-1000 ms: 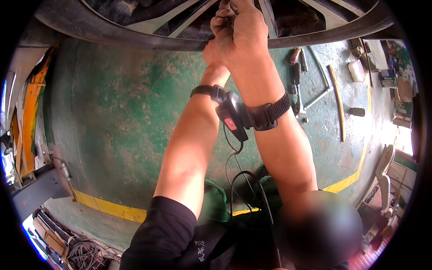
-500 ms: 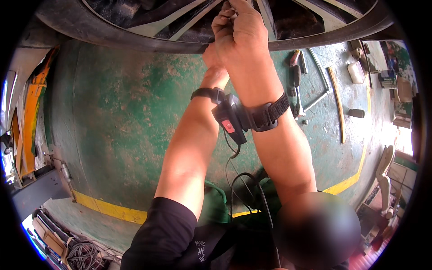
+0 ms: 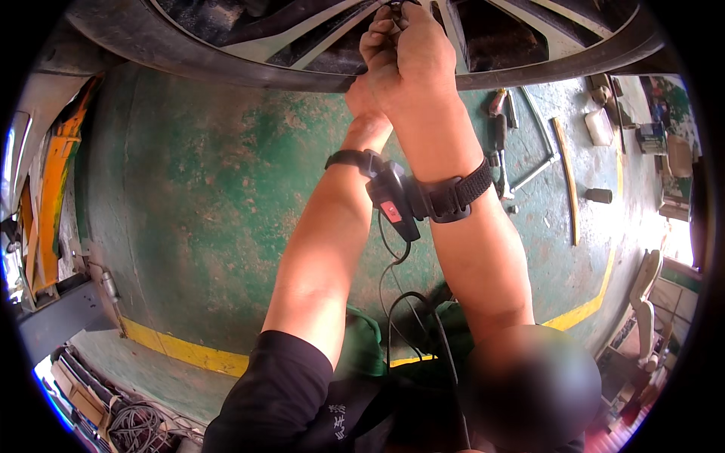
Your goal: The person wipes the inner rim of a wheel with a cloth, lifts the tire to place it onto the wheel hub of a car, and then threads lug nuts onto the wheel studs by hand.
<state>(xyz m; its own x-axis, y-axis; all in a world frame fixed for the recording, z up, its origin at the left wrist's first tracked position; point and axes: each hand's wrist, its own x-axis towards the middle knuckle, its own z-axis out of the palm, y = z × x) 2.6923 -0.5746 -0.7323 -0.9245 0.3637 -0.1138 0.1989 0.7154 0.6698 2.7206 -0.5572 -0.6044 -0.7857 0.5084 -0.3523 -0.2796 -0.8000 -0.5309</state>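
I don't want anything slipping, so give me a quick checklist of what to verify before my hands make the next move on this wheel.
1. Both hands on the work: right hand and left hand are pressed together at the silver alloy wheel spokes: ok.
2. Grip on a part or tool: hidden by the fingers: cannot tell.
3. Black wrist straps fastened: ok.
4. Dangling black cable away from the black tyre: ok.
5. Hand tools lying on the green floor: some way to the right of the hands: cannot tell if reachable.
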